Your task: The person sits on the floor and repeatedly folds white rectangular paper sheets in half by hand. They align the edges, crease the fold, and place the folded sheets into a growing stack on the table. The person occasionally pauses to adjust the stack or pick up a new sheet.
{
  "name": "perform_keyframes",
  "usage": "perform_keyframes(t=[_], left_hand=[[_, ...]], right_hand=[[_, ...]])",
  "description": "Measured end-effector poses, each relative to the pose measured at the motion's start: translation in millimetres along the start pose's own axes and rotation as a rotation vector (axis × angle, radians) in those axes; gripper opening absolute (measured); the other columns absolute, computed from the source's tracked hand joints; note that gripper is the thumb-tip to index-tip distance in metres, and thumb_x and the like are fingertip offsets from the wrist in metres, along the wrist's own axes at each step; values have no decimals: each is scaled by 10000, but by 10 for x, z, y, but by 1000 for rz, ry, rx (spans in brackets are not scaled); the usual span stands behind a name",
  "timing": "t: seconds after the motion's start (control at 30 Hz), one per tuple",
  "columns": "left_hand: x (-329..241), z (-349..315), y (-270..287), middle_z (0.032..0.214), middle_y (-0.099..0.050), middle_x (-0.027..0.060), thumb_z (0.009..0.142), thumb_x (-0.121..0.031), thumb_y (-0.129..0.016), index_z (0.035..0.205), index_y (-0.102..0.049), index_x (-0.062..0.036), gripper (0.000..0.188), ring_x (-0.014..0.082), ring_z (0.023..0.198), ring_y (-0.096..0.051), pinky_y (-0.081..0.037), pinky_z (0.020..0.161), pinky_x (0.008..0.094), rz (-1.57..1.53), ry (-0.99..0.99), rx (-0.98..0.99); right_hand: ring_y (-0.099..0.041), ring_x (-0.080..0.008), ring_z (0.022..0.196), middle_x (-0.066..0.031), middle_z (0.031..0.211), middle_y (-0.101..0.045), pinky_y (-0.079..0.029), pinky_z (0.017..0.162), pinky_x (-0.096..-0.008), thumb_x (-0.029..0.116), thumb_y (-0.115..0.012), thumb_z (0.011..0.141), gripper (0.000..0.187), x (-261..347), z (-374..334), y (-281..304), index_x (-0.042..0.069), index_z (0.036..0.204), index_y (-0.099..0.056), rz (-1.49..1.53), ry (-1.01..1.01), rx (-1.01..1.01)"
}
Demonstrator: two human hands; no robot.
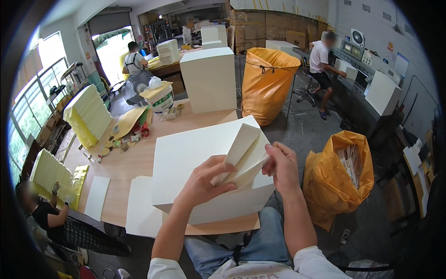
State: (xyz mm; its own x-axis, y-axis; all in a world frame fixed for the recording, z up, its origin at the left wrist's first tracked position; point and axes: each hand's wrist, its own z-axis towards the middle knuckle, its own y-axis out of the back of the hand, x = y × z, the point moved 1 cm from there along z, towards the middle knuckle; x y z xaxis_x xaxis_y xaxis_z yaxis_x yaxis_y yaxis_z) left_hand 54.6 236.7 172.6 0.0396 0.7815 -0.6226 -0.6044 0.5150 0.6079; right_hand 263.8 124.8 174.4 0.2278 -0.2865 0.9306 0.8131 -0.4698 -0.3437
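A folded cream card piece [244,146] is held up between my hands, its long panels bent at an angle to each other. My left hand [207,179] grips its lower left side, the thumb below and the fingers behind the panel. My right hand [280,168] pinches the right edge with thumb and curled fingers. Directly beneath them stands a large block-like stack of white card [186,151], at the table's front edge. Flat white sheets [141,204] lie on the table just left of this stack.
The wooden table [118,197] also bears a tall white stack [208,83], yellowish stacks [88,114], a bucket [160,98] and tape rolls [145,132]. Orange sacks stand to the right, one [334,181] holding paper strips. Co-workers are at the left [51,216], far left [134,60] and right [323,58].
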Motion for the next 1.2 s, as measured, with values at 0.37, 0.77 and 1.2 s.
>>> perform_keyframes(t=[0.37,0.77,1.2], left_hand=[[31,17,-19,1386,-641,123,841,-99,-837,1274,-695,-183,463,342,1223,-650,-564,1001,411,83,-75,0],[43,2,-4,1342,-661,99,759,-81,-903,1239,-719,-162,520,309,1219,-655,-563,1007,412,-48,71,-38],[52,20,-86,1265,-720,124,782,-201,-878,1192,-729,-101,448,335,1114,-713,-543,1040,468,423,-106,66]], right_hand=[[-522,-110,440,-5,562,-533,-364,424,-256,179,-654,988,332,-11,23,-48,115,698,-507,40,23,-25],[-654,-246,870,-60,857,-641,-478,817,-429,298,-729,938,259,-233,-338,79,79,873,-607,-987,769,-199],[-526,-323,1361,-145,1317,-659,-226,1222,-595,287,-722,898,376,-401,-483,16,90,1219,-719,-1197,562,367]])
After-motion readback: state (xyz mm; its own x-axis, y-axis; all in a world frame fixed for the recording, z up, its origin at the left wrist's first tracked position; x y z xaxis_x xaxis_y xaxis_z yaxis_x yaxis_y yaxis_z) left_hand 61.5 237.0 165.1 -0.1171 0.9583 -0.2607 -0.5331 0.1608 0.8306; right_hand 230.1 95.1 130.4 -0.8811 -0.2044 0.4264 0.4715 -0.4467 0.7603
